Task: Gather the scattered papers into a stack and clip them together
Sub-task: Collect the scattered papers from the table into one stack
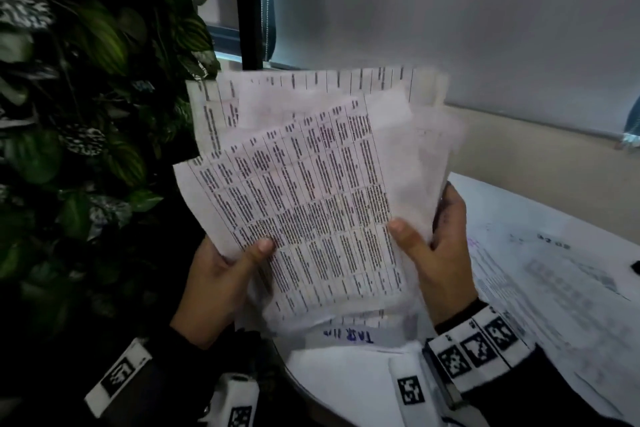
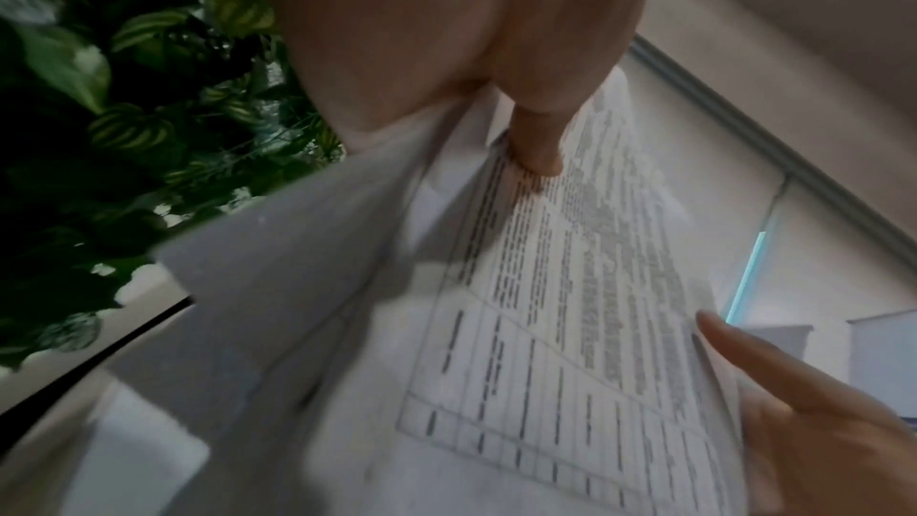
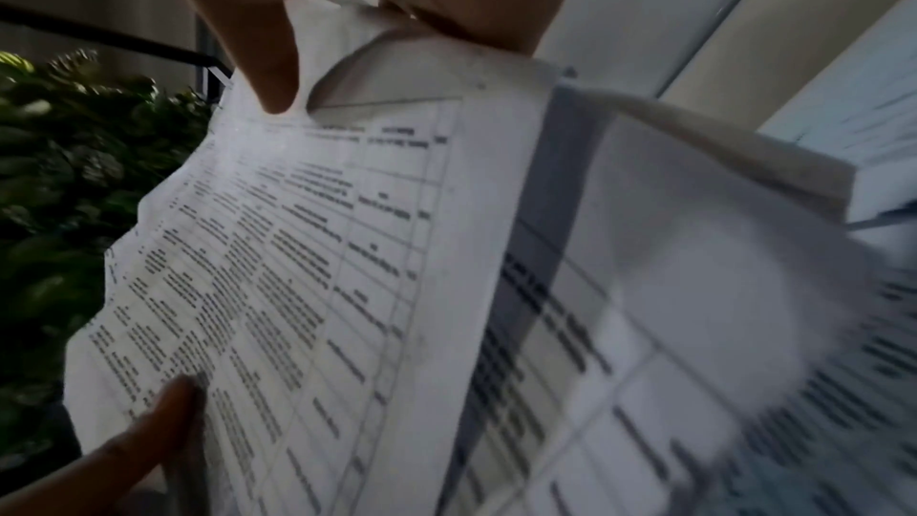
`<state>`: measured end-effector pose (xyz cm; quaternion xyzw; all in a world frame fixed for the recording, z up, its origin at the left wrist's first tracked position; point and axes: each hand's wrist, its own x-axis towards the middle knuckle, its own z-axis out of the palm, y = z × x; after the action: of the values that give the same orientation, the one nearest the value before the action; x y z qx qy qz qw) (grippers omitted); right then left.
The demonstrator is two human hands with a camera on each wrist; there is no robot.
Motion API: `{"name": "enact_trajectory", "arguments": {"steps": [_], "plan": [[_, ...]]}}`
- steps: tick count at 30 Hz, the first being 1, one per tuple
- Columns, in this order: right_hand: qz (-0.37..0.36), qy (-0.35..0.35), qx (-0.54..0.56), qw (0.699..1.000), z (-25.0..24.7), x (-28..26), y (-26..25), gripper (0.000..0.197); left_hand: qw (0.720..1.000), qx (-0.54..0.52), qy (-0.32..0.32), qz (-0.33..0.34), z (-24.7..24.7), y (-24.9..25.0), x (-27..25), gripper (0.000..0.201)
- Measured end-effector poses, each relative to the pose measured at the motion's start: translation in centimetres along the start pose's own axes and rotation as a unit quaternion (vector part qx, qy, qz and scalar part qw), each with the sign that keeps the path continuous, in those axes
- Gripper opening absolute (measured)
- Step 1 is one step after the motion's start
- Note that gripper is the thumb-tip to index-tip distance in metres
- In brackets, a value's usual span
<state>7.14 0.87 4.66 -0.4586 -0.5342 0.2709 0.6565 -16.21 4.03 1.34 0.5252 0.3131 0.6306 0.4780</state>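
Note:
A loose, uneven bundle of printed papers [image 1: 304,191] with tables of text is held up in the air in front of me, its sheets fanned out and skewed. My left hand [image 1: 221,274] grips the bundle's lower left edge, thumb on the front sheet. My right hand [image 1: 436,246] grips the lower right edge, thumb on the front and fingers behind. In the left wrist view the thumb [image 2: 541,148] presses the papers [image 2: 546,328]. In the right wrist view the thumb [image 3: 268,65] pinches the papers [image 3: 308,289]. No clip shows clearly.
More printed sheets [image 1: 554,288] lie on the white table [image 1: 346,388] at the right, under the held bundle. A small dark object [image 1: 635,267] sits at the far right edge. A leafy plant wall [image 1: 86,114] fills the left. A wall and window blind stand behind.

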Motion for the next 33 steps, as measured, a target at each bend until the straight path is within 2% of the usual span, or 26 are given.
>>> {"name": "enact_trajectory", "arguments": {"steps": [6, 10, 12, 14, 16, 18, 19, 22, 24, 27, 30, 33], "plan": [[0.107, -0.031, -0.005, 0.994, -1.0, -2.2, 3.7, 0.058, 0.993, 0.04, -0.024, -0.109, -0.6, -4.1, -1.2, 0.043], [0.11, -0.011, -0.024, 0.994, -1.5, -2.5, 3.7, 0.048, 0.994, 0.037, 0.002, -0.1, 0.2, -4.4, -1.7, 0.041], [0.067, 0.021, -0.046, 0.996, -1.6, -2.0, 2.5, 0.043, 0.997, 0.038, 0.024, -0.067, 0.8, -3.6, -1.6, 0.04], [-0.018, 0.051, -0.062, 0.997, -1.5, -1.6, 0.5, 0.047, 0.998, 0.036, 0.044, -0.021, 1.6, -2.4, -1.6, 0.038], [-0.109, 0.051, -0.071, 0.99, -1.4, -1.7, -1.7, 0.048, 0.998, 0.026, 0.051, 0.025, 2.5, -0.9, -1.7, 0.034], [-0.145, 0.042, -0.075, 0.986, -1.3, -2.3, -2.6, 0.044, 0.998, 0.019, 0.039, 0.042, 3.1, 0.0, -1.9, 0.039], [-0.126, 0.034, -0.073, 0.989, -1.2, -2.7, -2.4, 0.043, 0.999, 0.019, 0.028, 0.036, 3.2, 0.0, -2.1, 0.044], [0.004, 0.02, -0.057, 0.998, -1.4, -3.6, -0.3, 0.058, 0.999, 0.046, 0.0, -0.008, 3.0, -1.1, -2.5, 0.05], [0.057, 0.017, -0.061, 0.996, -1.8, -3.8, 1.3, 0.048, 0.998, 0.06, 0.001, -0.026, 2.5, -1.7, -2.6, 0.048], [0.064, 0.045, -0.048, 0.996, -2.2, -3.5, 1.7, 0.034, 0.997, 0.081, 0.003, -0.009, 2.3, -1.4, -2.3, 0.037], [0.043, 0.064, 0.027, 0.997, -2.8, -2.9, 1.3, 0.031, 0.998, 0.068, -0.007, 0.008, 2.4, -1.1, -2.2, 0.022], [0.08, 0.023, 0.021, 0.996, -3.0, -3.3, 2.0, 0.031, 0.997, 0.071, -0.032, -0.017, 2.6, -2.4, -2.6, 0.032]]}}
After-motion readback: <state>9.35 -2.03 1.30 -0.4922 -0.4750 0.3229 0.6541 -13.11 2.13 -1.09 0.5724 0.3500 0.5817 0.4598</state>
